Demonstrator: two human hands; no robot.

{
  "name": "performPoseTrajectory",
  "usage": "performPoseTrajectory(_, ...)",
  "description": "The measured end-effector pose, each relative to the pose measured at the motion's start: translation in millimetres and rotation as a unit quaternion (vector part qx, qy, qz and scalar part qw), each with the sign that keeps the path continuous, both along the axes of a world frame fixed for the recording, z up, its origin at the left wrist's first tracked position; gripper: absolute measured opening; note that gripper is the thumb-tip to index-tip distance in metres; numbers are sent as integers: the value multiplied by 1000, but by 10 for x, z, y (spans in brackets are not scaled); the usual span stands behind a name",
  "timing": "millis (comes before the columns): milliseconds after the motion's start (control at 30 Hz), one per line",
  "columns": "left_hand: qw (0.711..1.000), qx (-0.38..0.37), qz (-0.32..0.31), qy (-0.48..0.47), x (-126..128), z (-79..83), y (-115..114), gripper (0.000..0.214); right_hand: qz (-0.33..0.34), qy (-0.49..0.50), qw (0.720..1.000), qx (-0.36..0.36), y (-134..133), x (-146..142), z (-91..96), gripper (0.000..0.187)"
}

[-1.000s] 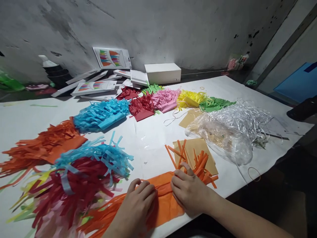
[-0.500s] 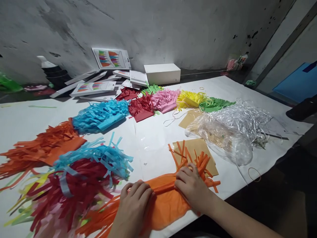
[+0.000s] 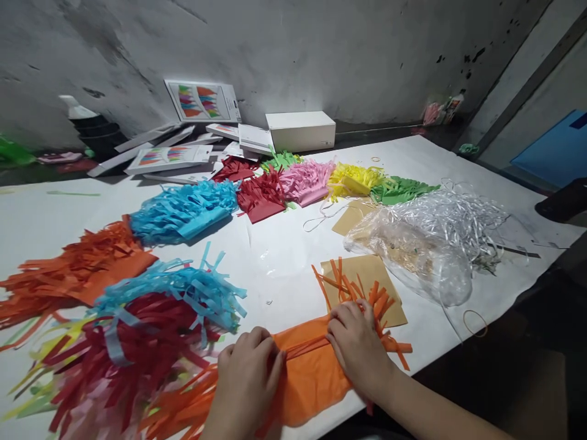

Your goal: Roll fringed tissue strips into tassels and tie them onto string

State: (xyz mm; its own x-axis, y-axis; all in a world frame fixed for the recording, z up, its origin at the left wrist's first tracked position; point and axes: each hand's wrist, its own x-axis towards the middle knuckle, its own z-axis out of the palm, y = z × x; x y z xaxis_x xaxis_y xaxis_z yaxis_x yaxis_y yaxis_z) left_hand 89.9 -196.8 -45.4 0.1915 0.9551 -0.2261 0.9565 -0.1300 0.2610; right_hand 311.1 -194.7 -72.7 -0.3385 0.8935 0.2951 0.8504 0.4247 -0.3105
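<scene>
An orange fringed paper sheet [image 3: 312, 373] lies across the near edge of the white table cover [image 3: 284, 250], partly rolled along its far side. My left hand [image 3: 247, 382] presses on its left part, fingers curled over the rolled edge. My right hand [image 3: 360, 345] grips the right part where the orange strips [image 3: 367, 293] fan out over a tan card [image 3: 362, 275]. Both hands are closed on the paper.
A mixed heap of blue, red and pink fringes [image 3: 147, 336] lies at the near left. Orange [image 3: 77, 269], blue [image 3: 183, 211], red, pink, yellow and green fringe stacks run across the middle. A clear plastic bag [image 3: 413, 256] sits at the right, a white box [image 3: 300, 129] and printed cards by the wall.
Both hands have rolled the orange sheet's far edge into a tighter fold. The right hand slid a little right toward the fringe; the left hand drew slightly nearer.
</scene>
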Motion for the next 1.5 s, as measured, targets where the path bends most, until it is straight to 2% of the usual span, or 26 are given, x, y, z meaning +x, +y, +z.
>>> performPoseTrajectory(100,999,15,-36,30,64,38,22,25,66,-34,997,-2,2,23,-3,18)
performPoseTrajectory(200,994,12,-103,26,68,24,39,32,122,-67,990,-11,15,34,10,11)
performPoseTrajectory(300,992,-2,-119,29,52,-13,69,33,123,-62,989,-45,59,23,77,11)
performPoseTrajectory(467,990,-9,-139,33,63,-49,124,31,125,-42,978,-160,196,0,286,10)
performPoseTrajectory(633,986,-6,-161,35,16,-96,128,37,158,-45,972,-170,283,24,336,10)
performPoseTrajectory(733,985,4,-170,12,-56,-159,106,35,190,-50,970,-144,281,75,264,12)
performPoseTrajectory(800,983,28,-180,-15,-99,-209,86,35,220,-60,969,-96,269,113,198,17)
performPoseTrajectory(967,961,144,-228,-60,-159,-326,45,30,283,-94,954,40,230,172,80,21)
performPoseTrajectory(1100,940,205,-268,-49,-181,-358,0,16,329,-122,932,89,178,213,74,18)
performPoseTrajectory(1167,932,225,-280,-43,-161,-318,-25,12,331,-124,932,81,149,234,76,14)
performPoseTrajectory(1233,950,182,-253,-29,-99,-235,-31,1,317,-111,940,57,128,235,75,11)
performPoseTrajectory(1300,972,103,-211,-1,-4,-128,1,20,293,-92,951,29,120,199,76,10)
performPoseTrajectory(1367,982,50,-182,30,94,-31,65,32,255,-74,964,-11,124,130,91,18)
performPoseTrajectory(1433,983,34,-174,48,166,35,136,33,203,-56,975,-72,137,46,125,22)
performPoseTrajectory(1500,983,19,-171,60,202,70,188,35,159,-42,979,-121,156,-25,174,16)
